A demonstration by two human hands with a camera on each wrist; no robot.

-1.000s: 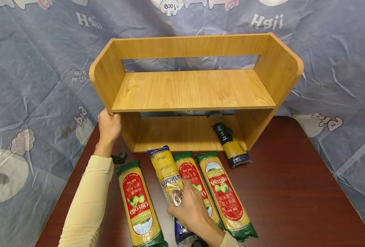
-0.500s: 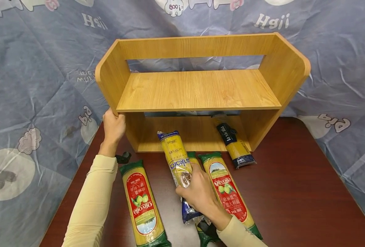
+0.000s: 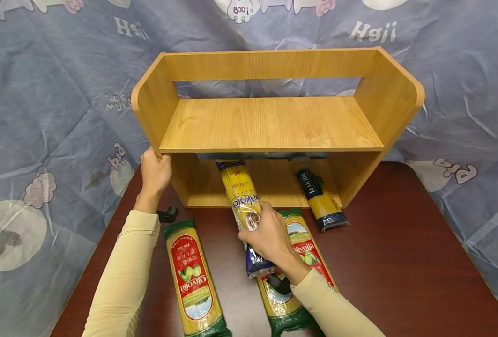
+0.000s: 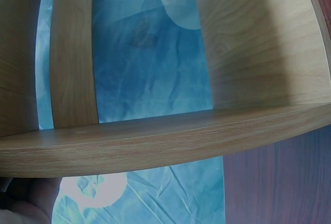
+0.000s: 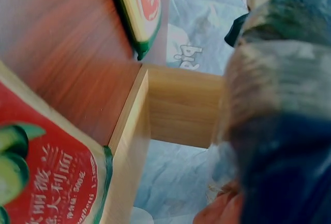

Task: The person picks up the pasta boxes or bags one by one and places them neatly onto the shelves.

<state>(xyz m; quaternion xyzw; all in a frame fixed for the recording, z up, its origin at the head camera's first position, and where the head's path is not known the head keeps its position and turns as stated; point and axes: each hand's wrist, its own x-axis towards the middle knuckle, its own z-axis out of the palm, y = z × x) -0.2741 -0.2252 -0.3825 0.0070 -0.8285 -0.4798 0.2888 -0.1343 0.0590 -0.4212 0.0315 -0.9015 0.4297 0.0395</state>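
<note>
My right hand (image 3: 270,234) grips a yellow and blue Ankara spaghetti pack (image 3: 237,185) near its lower half. The pack's far end reaches into the lower compartment of a two-tier wooden shelf (image 3: 270,124). In the right wrist view, the near end of the spaghetti pack (image 5: 284,157) fills the right side, large and blurred. My left hand (image 3: 155,171) holds the front edge of the shelf's left side panel. Fingers of the left hand (image 4: 31,203) show dimly below that panel in the left wrist view. A La Sicilia spaghetti pack (image 3: 324,206) lies in the lower compartment's right side, sticking out frontward.
One Olivoilà spaghetti pack (image 3: 191,281) lies on the dark red-brown table (image 3: 400,262) at the left. Two more, including the right Olivoilà pack (image 3: 303,238), lie partly under my right arm. A patterned blue-grey cloth (image 3: 59,117) hangs behind the shelf.
My right hand has lifted the Ankara pack off the Olivoilà packs and moved it forward, its far end now inside the lower compartment. The left hand keeps its hold on the shelf.
</note>
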